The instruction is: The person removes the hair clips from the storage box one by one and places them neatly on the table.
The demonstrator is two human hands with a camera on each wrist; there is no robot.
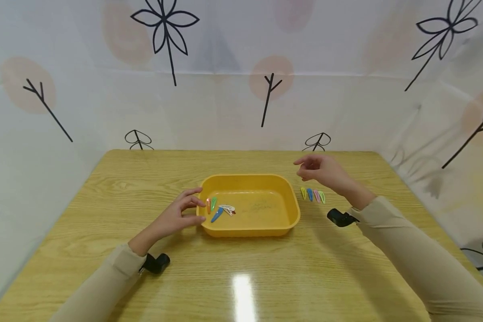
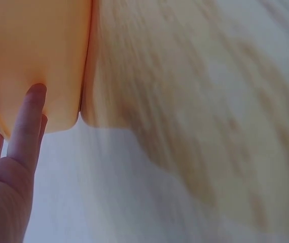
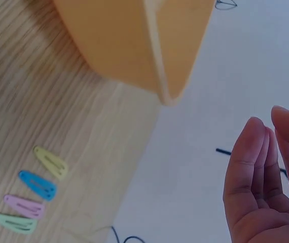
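My left hand [image 1: 178,213] is at the left end of a yellow plastic tub [image 1: 247,233], fingertips at its rim. In the left wrist view, a nearly straight digit [image 2: 27,124] presses on the tub's wall. Snap hair clips lie inside at the left: an orange one [image 1: 208,206], a green one [image 1: 213,204], a blue one [image 1: 217,214] and a white one [image 1: 227,208] overlapping others. Raised beyond the tub's right end, my right hand [image 1: 321,171] holds nothing, its thumb apart from loosely bent fingers. Below it a yellow clip [image 3: 51,162], a blue clip [image 3: 37,185], a pink clip [image 3: 24,206] and a pale green clip [image 3: 15,223] lie in a row.
The tub stands on a wood-grain table [image 1: 145,179]. A white cloth [image 1: 225,112] with printed flowers and twigs hangs behind the table and along its sides. Each wrist carries a small black camera, one on the left [image 1: 156,264], one on the right [image 1: 340,218].
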